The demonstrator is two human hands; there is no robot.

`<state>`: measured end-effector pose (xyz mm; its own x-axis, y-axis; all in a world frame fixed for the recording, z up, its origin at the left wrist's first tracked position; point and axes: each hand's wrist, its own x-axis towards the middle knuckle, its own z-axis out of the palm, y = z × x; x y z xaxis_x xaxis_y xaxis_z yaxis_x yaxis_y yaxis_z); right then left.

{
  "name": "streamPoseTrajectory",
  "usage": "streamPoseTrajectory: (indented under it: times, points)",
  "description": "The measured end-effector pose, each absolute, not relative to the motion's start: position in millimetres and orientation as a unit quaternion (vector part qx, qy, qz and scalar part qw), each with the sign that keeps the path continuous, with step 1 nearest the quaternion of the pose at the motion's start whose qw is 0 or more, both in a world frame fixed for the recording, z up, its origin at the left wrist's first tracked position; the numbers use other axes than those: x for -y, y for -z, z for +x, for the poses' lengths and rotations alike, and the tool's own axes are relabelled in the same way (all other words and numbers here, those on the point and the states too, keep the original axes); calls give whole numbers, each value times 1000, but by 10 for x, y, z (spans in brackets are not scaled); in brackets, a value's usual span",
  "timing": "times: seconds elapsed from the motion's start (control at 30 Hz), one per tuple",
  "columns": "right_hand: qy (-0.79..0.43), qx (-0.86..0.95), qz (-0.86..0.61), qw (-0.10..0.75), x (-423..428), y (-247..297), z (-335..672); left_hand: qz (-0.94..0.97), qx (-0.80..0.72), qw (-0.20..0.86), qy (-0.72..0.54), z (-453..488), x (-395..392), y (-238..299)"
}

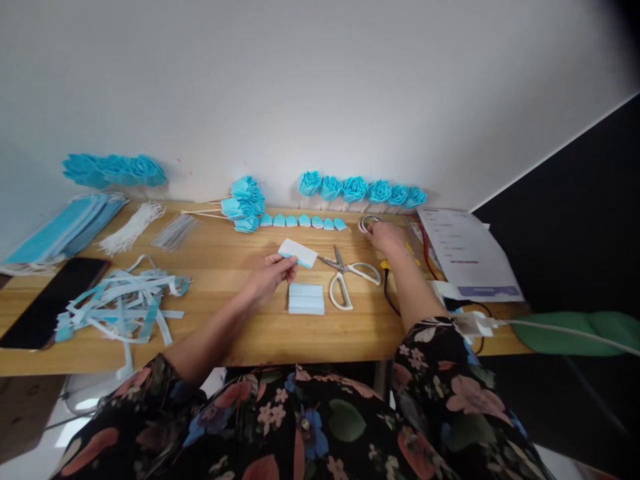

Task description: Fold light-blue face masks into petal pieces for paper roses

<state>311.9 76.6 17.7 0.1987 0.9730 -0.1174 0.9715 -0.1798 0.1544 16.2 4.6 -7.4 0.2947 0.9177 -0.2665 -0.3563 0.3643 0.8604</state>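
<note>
My left hand pinches a small white-and-blue rectangle of mask fabric above the wooden table. A small stack of similar cut pieces lies just below it. My right hand reaches to the back of the table and closes its fingers on a roll of tape. White-handled scissors lie between my hands. A row of small folded blue petals sits by the wall. Behind them stand finished blue fabric roses.
Blue roses on sticks lie at the back centre. More roses, face masks, white ear loops, wire strips, cut scraps and a phone fill the left. Papers and cables lie right.
</note>
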Motion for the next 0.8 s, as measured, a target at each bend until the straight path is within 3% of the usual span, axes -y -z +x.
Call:
streamPoseTrajectory:
  times: [0.23,0.8]
  points:
    - [-8,-739,674,-1,-780,-268,2922,350,-403,725,-435,152,-65,111]
    - [92,-748,654,-68,-1064,74,2890,360,-408,724,-424,154,-71,112]
